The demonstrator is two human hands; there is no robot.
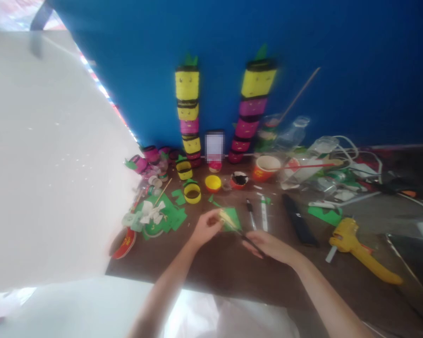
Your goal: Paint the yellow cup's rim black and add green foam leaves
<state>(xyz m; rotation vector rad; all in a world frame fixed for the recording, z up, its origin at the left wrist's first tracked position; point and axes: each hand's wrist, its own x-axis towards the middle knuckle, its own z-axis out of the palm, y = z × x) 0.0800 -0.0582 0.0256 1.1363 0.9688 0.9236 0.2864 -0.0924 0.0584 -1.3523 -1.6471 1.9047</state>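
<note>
Above the near part of the brown table, my left hand [207, 226] is closed in a pinch at a small pale yellow piece [227, 218], which is blurred. My right hand [268, 246] is wrapped round a slim dark tool [247, 238]; its kind is hard to make out. The tool's far end meets the yellow piece. Just behind and under the yellow piece lies a green sheet [234, 217]. Beyond my right hand are a black pen [250, 211] and a white marker-like stick [264, 213].
Two tall stacks of yellow and magenta rings [187, 87] [251, 109] stand against the blue wall. Green scraps [174, 218] and a red bowl [125, 244] lie left. A paper cup [266, 169], black case [298, 220] and yellow glue gun [361, 251] are on the right.
</note>
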